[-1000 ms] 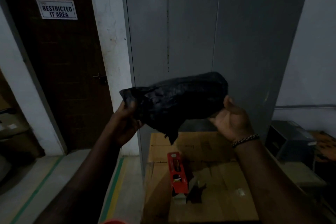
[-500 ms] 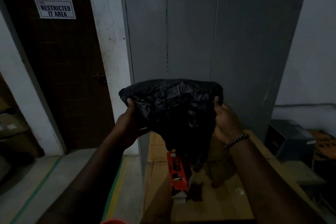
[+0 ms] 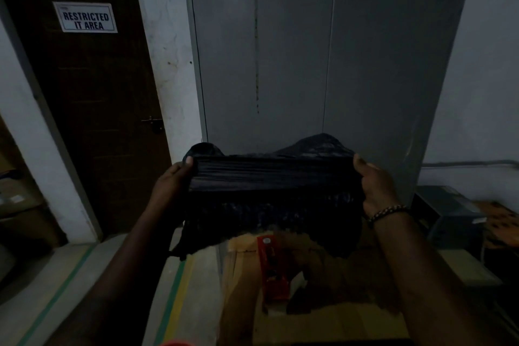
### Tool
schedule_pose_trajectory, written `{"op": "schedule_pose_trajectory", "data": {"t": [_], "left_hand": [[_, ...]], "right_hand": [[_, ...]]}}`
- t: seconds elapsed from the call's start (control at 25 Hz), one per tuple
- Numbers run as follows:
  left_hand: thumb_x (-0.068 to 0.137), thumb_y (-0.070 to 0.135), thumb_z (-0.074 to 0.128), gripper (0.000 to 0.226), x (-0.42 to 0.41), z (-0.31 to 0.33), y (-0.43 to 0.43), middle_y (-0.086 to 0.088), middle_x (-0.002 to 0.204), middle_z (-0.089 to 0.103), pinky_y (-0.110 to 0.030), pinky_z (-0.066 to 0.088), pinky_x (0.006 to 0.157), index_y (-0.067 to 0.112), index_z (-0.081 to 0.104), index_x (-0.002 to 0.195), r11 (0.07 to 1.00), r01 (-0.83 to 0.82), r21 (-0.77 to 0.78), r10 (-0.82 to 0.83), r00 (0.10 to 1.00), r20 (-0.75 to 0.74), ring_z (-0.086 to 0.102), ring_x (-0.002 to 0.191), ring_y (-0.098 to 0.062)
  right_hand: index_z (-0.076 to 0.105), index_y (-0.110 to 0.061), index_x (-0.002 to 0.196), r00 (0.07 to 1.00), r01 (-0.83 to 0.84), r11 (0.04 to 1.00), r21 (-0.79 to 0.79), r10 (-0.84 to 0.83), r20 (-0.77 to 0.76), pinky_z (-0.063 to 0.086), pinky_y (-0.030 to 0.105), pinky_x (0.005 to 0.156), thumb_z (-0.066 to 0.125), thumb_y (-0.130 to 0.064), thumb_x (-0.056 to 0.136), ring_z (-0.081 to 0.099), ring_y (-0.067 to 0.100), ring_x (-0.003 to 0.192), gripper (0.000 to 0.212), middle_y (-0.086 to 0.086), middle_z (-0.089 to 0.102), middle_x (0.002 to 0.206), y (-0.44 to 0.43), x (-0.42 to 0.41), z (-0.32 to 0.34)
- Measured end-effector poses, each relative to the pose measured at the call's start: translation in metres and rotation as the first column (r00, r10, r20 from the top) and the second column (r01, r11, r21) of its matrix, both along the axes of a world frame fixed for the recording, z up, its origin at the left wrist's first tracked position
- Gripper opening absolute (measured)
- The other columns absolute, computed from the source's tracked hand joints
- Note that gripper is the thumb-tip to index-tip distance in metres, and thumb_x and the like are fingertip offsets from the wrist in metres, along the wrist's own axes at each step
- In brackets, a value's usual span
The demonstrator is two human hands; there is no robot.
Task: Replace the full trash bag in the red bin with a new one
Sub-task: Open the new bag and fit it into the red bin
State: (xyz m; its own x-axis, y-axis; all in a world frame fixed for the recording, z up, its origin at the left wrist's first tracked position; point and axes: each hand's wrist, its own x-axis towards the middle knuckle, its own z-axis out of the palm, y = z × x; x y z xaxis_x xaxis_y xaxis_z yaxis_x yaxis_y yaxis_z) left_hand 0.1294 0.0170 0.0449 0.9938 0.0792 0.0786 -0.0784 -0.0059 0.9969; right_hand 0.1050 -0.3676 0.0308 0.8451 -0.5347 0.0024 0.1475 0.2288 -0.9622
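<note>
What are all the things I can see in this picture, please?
Trash bag: one, black, stretched between both hands in front of the cabinet.
Cabinet: one, grey, two doors, straight ahead.
Door: one, dark brown, at left.
Sign: one, white with dark lettering, on the door.
Cardboard box: one, brown, below the hands.
Packet: one, red, lying on the cardboard box.
Device: one, grey, boxy, low at right; unclear what it is.
Floor stripes: two, green and yellow, lower left.
Bracelet: one, beaded, on the right wrist.
Left hand: one, grips the bag's left end.
Right hand: one, grips the bag's right end.
</note>
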Motion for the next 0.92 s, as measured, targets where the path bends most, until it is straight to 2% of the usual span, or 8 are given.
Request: {"op": "schedule_pose_trajectory", "data": {"t": [0.16, 0.32, 0.44, 0.52, 0.6, 0.68, 0.8, 0.92], "left_hand": [[0.091, 0.008, 0.063, 0.045, -0.002, -0.005, 0.002, -0.013, 0.127, 0.067, -0.043, 0.059, 0.085, 0.016, 0.054, 0.134, 0.865, 0.323, -0.383, -0.334, 0.942, 0.039, 0.068, 0.111, -0.032], [0.095, -0.009, 0.050, 0.033, -0.015, -0.009, -0.014, -0.009, 0.086, 0.076, -0.027, 0.058, 0.060, 0.008, 0.059, 0.122, 0.931, 0.339, -0.132, -0.346, 0.938, -0.031, 0.074, 0.075, -0.022], [0.098, -0.003, 0.048, 0.017, -0.006, -0.014, -0.002, -0.012, 0.078, 0.064, -0.023, 0.050, 0.057, 0.001, 0.062, 0.106, 0.992, 0.114, 0.045, -0.110, 0.991, -0.079, 0.065, 0.065, -0.016], [0.101, -0.003, 0.043, 0.019, 0.001, -0.014, 0.014, -0.001, 0.081, 0.054, -0.009, 0.046, 0.051, 0.003, 0.061, 0.101, 0.989, 0.001, 0.151, 0.006, 0.999, -0.046, 0.060, 0.062, -0.004], [0.101, 0.008, 0.050, 0.020, 0.008, -0.020, 0.028, -0.002, 0.087, 0.058, -0.009, 0.048, 0.047, 0.004, 0.058, 0.120, 0.992, -0.017, 0.124, 0.026, 0.997, -0.071, 0.061, 0.066, -0.011], [0.097, 0.021, 0.060, 0.030, -0.001, -0.016, 0.025, -0.005, 0.100, 0.062, -0.020, 0.057, 0.051, 0.016, 0.056, 0.127, 0.999, 0.048, -0.018, -0.049, 0.995, -0.086, 0.064, 0.079, -0.020], [0.096, 0.001, 0.055, 0.040, -0.013, -0.011, 0.018, -0.005, 0.107, 0.059, -0.029, 0.058, 0.059, 0.027, 0.047, 0.124, 0.964, 0.247, -0.100, -0.256, 0.962, -0.094, 0.062, 0.090, -0.025], [0.097, -0.002, 0.045, 0.044, 0.025, -0.035, 0.045, -0.015, 0.111, 0.065, -0.032, 0.058, 0.067, 0.036, 0.054, 0.118, 0.979, 0.204, -0.008, -0.204, 0.971, -0.129, 0.064, 0.092, -0.032]], "right_hand": [[0.060, -0.008, 0.134, 0.958, -0.252, 0.937, 0.241, 0.205, 0.202, 0.059, 0.047, 0.089, 0.064, -0.033, 0.094, 0.067, 0.033, 0.115, 0.048, 0.016, 0.067, 0.129, -0.002, -0.006, -0.004], [0.053, -0.019, 0.142, 0.907, -0.417, 0.907, 0.062, 0.411, 0.097, 0.057, 0.045, 0.092, 0.067, 0.004, 0.084, 0.067, 0.031, 0.114, 0.064, 0.013, 0.066, 0.132, 0.013, -0.011, -0.016], [0.059, -0.001, 0.129, 0.964, -0.246, 0.965, -0.095, 0.233, -0.124, 0.058, 0.021, 0.061, 0.060, -0.010, 0.099, 0.072, 0.022, 0.081, 0.031, 0.017, 0.066, 0.120, 0.012, -0.017, -0.005], [0.062, -0.003, 0.121, 0.979, -0.115, 0.984, -0.139, 0.089, -0.182, 0.054, 0.020, 0.057, 0.061, -0.030, 0.099, 0.067, 0.025, 0.081, 0.034, 0.015, 0.065, 0.117, -0.007, -0.016, -0.004], [0.061, -0.006, 0.124, 0.984, -0.042, 0.994, -0.104, 0.024, -0.175, 0.051, 0.028, 0.078, 0.064, -0.038, 0.096, 0.063, 0.026, 0.097, 0.042, 0.008, 0.062, 0.126, -0.020, -0.016, -0.005], [0.061, -0.011, 0.119, 0.994, 0.001, 1.000, -0.008, -0.002, -0.106, 0.050, 0.030, 0.080, 0.065, -0.032, 0.097, 0.063, 0.025, 0.095, 0.031, 0.007, 0.062, 0.124, -0.016, -0.018, -0.007], [0.062, -0.007, 0.119, 0.974, -0.222, 0.966, 0.133, 0.225, -0.004, 0.059, 0.038, 0.083, 0.065, -0.007, 0.095, 0.067, 0.029, 0.104, 0.025, 0.018, 0.066, 0.125, 0.001, -0.022, -0.010], [0.062, -0.012, 0.128, 0.955, -0.289, 0.950, 0.117, 0.296, -0.039, 0.062, 0.038, 0.078, 0.062, 0.007, 0.090, 0.067, 0.032, 0.110, 0.042, 0.015, 0.067, 0.122, -0.001, -0.019, -0.012]]}}
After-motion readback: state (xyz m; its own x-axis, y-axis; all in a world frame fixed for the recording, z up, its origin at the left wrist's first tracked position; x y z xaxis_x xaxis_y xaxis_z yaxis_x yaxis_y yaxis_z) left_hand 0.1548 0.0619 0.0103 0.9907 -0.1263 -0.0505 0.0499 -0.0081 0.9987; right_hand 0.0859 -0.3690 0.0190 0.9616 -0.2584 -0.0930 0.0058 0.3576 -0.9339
